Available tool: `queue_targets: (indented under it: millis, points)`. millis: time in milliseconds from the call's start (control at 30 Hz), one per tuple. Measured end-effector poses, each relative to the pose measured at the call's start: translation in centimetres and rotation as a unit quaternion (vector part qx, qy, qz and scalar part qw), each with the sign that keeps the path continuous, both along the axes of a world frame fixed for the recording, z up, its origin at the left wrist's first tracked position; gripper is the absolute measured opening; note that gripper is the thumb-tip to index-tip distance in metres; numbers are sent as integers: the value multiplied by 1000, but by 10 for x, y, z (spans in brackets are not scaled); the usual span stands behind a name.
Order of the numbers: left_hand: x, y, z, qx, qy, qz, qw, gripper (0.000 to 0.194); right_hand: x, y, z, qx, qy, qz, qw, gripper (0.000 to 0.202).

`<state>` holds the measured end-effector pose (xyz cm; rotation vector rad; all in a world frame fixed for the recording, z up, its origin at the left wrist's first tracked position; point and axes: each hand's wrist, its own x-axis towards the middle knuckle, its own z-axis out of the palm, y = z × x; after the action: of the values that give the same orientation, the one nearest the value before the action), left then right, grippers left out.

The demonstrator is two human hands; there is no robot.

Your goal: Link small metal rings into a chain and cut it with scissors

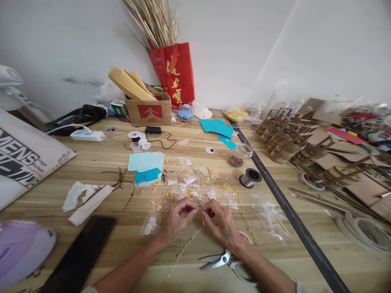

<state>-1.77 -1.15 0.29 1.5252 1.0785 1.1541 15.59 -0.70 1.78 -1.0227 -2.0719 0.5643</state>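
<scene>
A thin silver chain runs down and to the left across the wooden table from my right hand, whose thumb and forefinger pinch its upper end. Just to its left, my left hand has thumb and forefinger pressed together; whatever is between them is too small to make out. Small bags of gold beads and silver findings lie just beyond both hands. A gold chain rests to the right of my right hand. Scissors lie partly under my right forearm.
A wire spool and a bead dish are at right, near a dark strip. Cardboard models crowd the far right. A black phone and white paper lie left. Behind are a carton and red bag.
</scene>
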Motion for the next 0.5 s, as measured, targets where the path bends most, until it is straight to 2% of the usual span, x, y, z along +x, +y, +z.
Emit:
queue_targets:
  millis: [500]
  points:
    - [3,-2,8,68,45,27,996,9,1,0,-2,9,-22,7,1000,9]
